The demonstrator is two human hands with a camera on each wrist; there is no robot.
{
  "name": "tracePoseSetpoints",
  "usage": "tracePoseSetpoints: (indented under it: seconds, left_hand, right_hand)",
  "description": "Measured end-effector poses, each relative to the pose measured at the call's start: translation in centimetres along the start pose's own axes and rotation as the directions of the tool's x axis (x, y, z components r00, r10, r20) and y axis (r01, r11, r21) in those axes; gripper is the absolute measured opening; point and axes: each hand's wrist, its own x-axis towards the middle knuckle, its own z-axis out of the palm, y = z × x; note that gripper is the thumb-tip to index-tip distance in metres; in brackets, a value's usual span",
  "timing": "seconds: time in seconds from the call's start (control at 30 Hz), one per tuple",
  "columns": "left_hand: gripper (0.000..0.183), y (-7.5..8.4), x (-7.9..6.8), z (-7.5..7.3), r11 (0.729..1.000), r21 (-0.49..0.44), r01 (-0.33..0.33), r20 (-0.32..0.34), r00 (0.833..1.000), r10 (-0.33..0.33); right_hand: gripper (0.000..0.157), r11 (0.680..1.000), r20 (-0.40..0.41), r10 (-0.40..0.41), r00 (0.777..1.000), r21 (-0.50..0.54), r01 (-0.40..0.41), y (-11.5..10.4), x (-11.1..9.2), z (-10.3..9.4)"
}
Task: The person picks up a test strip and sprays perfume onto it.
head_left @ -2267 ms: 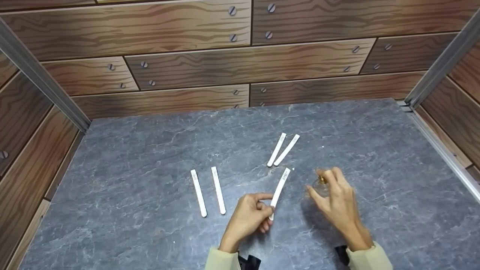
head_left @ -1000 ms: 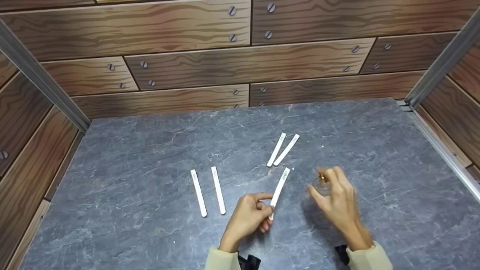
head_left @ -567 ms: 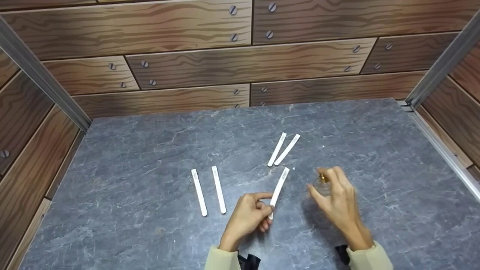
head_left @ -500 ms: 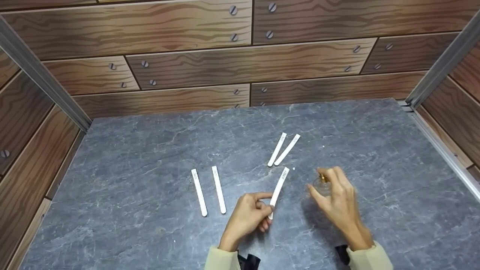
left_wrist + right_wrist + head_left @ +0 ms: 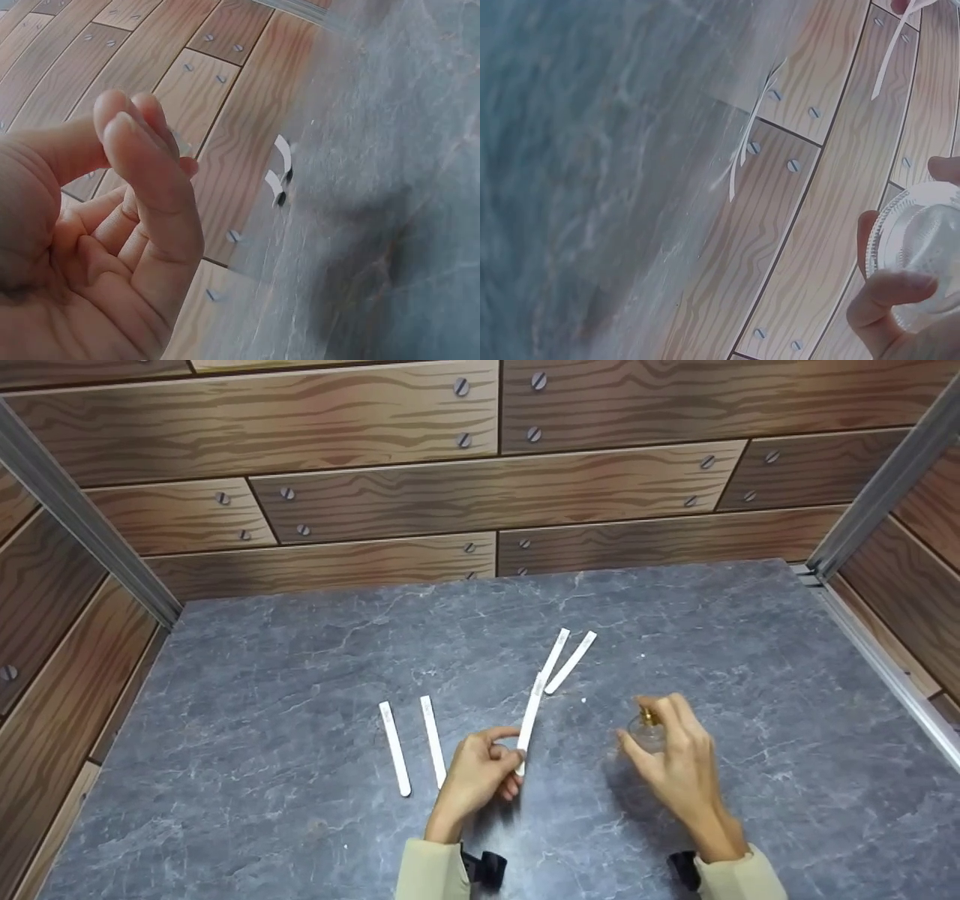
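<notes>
My left hand pinches the rounded end of a white perfume test strip between thumb and fingers. Its printed end points away from me and overlaps another strip in the head view. In the left wrist view the fingertips hide most of the held strip. To the right, my right hand holds a small clear glass perfume bottle with a gold spray top, index finger at that top and thumb at the side. The right wrist view shows the bottle's ridged round glass between the fingers. A gap separates bottle and strip.
Two strips lie ahead of the hands, a left one and a right one. Left of the left hand are an outer strip and an inner strip, partly covered by that hand. Wood-patterned panels enclose the grey marbled table.
My left hand has moved left and slightly away from me with its test strip, whose tip now overlaps a strip behind. The right hand keeps the bottle in almost the same place.
</notes>
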Motion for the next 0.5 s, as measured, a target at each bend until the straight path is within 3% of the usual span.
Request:
tracePoseSetpoints:
  seconds: [0.5]
  left_hand:
    - [0.040,0.5,2.6,-0.7,1.000,0.020,0.011,-0.019,1.000,-0.011]
  right_hand:
    - [0.043,1.000,-0.002,0.014,1.000,0.006,-0.014,0.1,0.1,-0.2]
